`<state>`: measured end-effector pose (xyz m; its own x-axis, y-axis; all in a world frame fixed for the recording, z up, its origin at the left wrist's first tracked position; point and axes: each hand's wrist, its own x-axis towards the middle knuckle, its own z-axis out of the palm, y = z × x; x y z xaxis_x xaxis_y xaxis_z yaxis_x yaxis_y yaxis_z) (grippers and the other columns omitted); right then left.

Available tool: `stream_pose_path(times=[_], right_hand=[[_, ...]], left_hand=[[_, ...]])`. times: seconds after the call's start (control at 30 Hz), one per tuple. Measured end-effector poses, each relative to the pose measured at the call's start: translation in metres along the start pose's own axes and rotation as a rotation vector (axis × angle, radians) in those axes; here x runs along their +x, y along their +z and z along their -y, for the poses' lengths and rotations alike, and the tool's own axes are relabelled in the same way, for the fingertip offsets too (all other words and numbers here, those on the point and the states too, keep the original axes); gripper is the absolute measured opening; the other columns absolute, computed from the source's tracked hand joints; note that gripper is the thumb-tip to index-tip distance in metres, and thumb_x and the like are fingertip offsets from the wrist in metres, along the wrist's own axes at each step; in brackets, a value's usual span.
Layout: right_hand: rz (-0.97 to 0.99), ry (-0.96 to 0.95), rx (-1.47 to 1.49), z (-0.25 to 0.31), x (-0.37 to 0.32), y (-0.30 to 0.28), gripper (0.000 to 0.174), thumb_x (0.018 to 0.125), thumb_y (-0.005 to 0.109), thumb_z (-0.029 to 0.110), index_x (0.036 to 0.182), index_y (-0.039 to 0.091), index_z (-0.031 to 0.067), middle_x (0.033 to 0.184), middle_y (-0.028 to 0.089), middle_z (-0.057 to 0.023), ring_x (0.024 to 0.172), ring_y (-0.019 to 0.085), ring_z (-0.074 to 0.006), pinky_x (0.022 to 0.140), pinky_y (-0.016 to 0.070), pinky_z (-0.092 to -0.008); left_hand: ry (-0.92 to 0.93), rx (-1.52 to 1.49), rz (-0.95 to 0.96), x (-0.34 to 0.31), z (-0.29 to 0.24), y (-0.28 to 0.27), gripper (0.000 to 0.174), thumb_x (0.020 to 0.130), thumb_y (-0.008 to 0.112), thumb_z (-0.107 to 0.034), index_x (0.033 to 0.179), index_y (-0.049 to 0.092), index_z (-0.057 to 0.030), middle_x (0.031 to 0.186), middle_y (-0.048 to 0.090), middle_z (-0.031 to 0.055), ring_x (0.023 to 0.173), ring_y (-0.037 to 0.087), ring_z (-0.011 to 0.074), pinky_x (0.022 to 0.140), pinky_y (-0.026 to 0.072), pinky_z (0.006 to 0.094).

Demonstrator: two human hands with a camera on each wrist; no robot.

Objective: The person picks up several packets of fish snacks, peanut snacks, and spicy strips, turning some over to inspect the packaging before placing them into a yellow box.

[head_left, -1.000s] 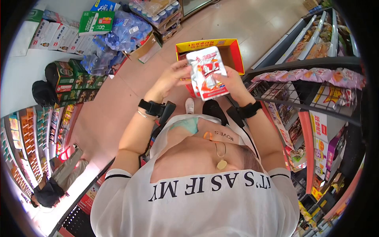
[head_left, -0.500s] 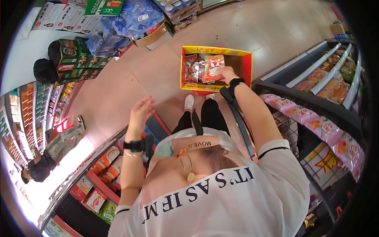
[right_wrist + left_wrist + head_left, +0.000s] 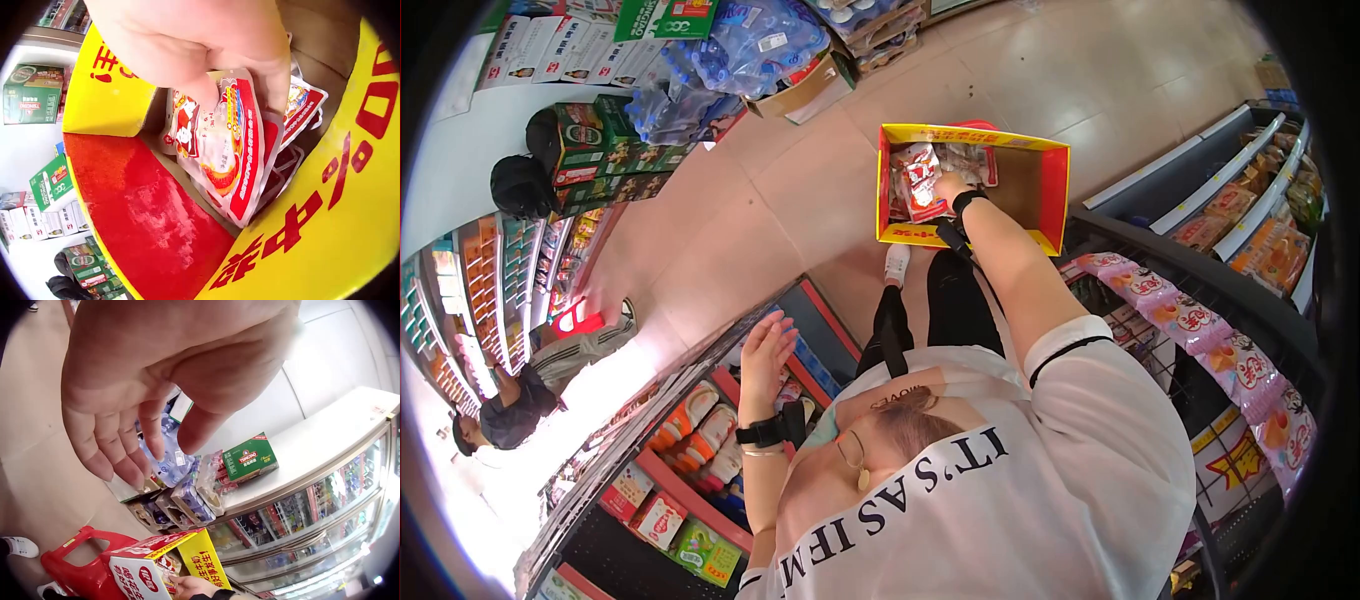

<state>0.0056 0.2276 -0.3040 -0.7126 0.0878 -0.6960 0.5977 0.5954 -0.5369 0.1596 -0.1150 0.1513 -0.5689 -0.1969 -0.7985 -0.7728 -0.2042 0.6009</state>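
Note:
My right hand (image 3: 949,187) reaches down into a yellow and red cardboard box (image 3: 1055,200). It pinches a red and white snack pouch (image 3: 921,180) near one edge. In the right wrist view, the thumb lies over the printed face of this pouch (image 3: 219,144), and the fingers are partly hidden behind it. More snack pouches (image 3: 303,109) lie in the box beside and beneath. My left hand (image 3: 766,355) is raised away from the box, beside a shelf, holding nothing. Its fingers hang loosely bent in the left wrist view.
Red plastic (image 3: 87,556) with a handle-like opening shows under the box. A rack with pink snack bags (image 3: 1190,320) runs along the right. Packed water bottles (image 3: 750,50) and green beer cartons (image 3: 605,150) stand at the left. Another person (image 3: 510,410) is at the far left.
The snack pouch, first held by both hands above the box, is now down inside it in my right hand. My left hand let go and drew back toward my body.

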Motion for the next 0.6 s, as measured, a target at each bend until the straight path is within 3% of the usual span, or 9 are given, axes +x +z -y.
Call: stream_pose_path(times=[0.07, 0.17, 0.23, 0.33, 0.43, 0.47, 0.5, 0.57, 0.6], right_hand=[[-0.019, 0.089, 0.215, 0.017, -0.023, -0.01, 0.024, 0.078, 0.047, 0.013, 0.086, 0.065, -0.0003, 0.09, 0.061, -0.0237, 0.086, 0.06, -0.0346, 0.073, 0.0464, -0.0407], [0.2, -0.595, -1.01, 0.1, -0.114, -0.081, 0.013, 0.071, 0.055, 0.006, 0.078, 0.065, 0.0007, 0.085, 0.064, -0.0202, 0.08, 0.063, -0.0339, 0.071, 0.0499, -0.0397], [0.11, -0.579, -1.068, 0.087, -0.114, -0.074, 0.016, 0.071, 0.058, 0.013, 0.078, 0.066, 0.0017, 0.085, 0.064, -0.0189, 0.078, 0.064, -0.0309, 0.07, 0.0515, -0.0378], [0.051, -0.514, -0.976, 0.082, -0.137, -0.082, 0.022, 0.072, 0.054, 0.018, 0.077, 0.068, 0.0025, 0.083, 0.065, -0.0192, 0.076, 0.064, -0.0304, 0.068, 0.0501, -0.0387], [-0.106, -0.125, -0.265, 0.078, -0.159, -0.091, 0.021, 0.069, 0.056, 0.017, 0.074, 0.067, 0.0001, 0.083, 0.064, -0.0217, 0.077, 0.063, -0.0328, 0.069, 0.0498, -0.0393], [-0.147, -0.097, -0.078, 0.074, -0.168, -0.095, 0.022, 0.069, 0.056, 0.019, 0.072, 0.067, 0.0007, 0.081, 0.063, -0.0229, 0.077, 0.062, -0.0351, 0.07, 0.0494, -0.0398], [-0.197, -0.361, -0.193, 0.063, -0.179, -0.104, 0.021, 0.07, 0.057, 0.019, 0.074, 0.067, 0.0008, 0.077, 0.063, -0.0222, 0.076, 0.061, -0.036, 0.071, 0.049, -0.039], [-0.388, -0.193, 0.175, 0.079, -0.225, -0.115, 0.015, 0.071, 0.057, 0.013, 0.077, 0.065, 0.0011, 0.075, 0.063, -0.0197, 0.074, 0.061, -0.0344, 0.069, 0.0486, -0.0386], [-0.418, -0.191, 0.18, 0.081, -0.245, -0.121, 0.015, 0.071, 0.057, 0.013, 0.077, 0.065, 0.0011, 0.075, 0.063, -0.0197, 0.074, 0.061, -0.0344, 0.069, 0.0486, -0.0386]], left_hand=[[-0.005, 0.011, -0.011, 0.0, 0.003, -0.005, 0.03, 0.091, 0.049, -0.017, 0.118, 0.049, -0.004, 0.107, 0.057, 0.0087, 0.092, 0.057, 0.0156, 0.079, 0.0465, 0.0278], [0.004, 0.018, 0.015, 0.0, 0.003, -0.012, 0.03, 0.091, 0.05, -0.017, 0.118, 0.049, -0.0041, 0.107, 0.057, 0.0089, 0.092, 0.057, 0.016, 0.081, 0.0465, 0.0287], [0.02, 0.023, 0.041, 0.004, -0.001, -0.017, 0.03, 0.09, 0.051, -0.018, 0.117, 0.05, -0.0046, 0.107, 0.057, 0.0083, 0.093, 0.057, 0.0156, 0.08, 0.0456, 0.028], [0.058, 0.022, 0.101, 0.012, -0.009, -0.023, 0.03, 0.09, 0.052, -0.018, 0.116, 0.051, -0.005, 0.107, 0.058, 0.0076, 0.093, 0.056, 0.015, 0.079, 0.0446, 0.0268], [0.103, 0.046, 0.184, 0.019, -0.024, -0.024, 0.031, 0.089, 0.053, -0.019, 0.117, 0.051, -0.0046, 0.107, 0.058, 0.0078, 0.093, 0.056, 0.0152, 0.08, 0.0442, 0.0274], [0.117, 0.068, 0.205, 0.021, -0.03, -0.023, 0.032, 0.089, 0.053, -0.019, 0.117, 0.05, -0.0045, 0.107, 0.057, 0.0079, 0.093, 0.056, 0.0154, 0.081, 0.0439, 0.0279], [0.133, 0.088, 0.227, 0.023, -0.035, -0.02, 0.033, 0.089, 0.053, -0.02, 0.117, 0.05, -0.0044, 0.107, 0.057, 0.0081, 0.094, 0.055, 0.0157, 0.083, 0.0435, 0.0284], [0.156, 0.106, 0.307, 0.032, -0.045, -0.016, 0.033, 0.089, 0.053, -0.021, 0.118, 0.05, -0.0044, 0.108, 0.057, 0.0082, 0.095, 0.055, 0.0159, 0.084, 0.0431, 0.0287], [0.168, 0.119, 0.36, 0.034, -0.049, -0.014, 0.034, 0.089, 0.053, -0.021, 0.118, 0.05, -0.0043, 0.109, 0.056, 0.0083, 0.096, 0.055, 0.0162, 0.085, 0.0427, 0.029]])
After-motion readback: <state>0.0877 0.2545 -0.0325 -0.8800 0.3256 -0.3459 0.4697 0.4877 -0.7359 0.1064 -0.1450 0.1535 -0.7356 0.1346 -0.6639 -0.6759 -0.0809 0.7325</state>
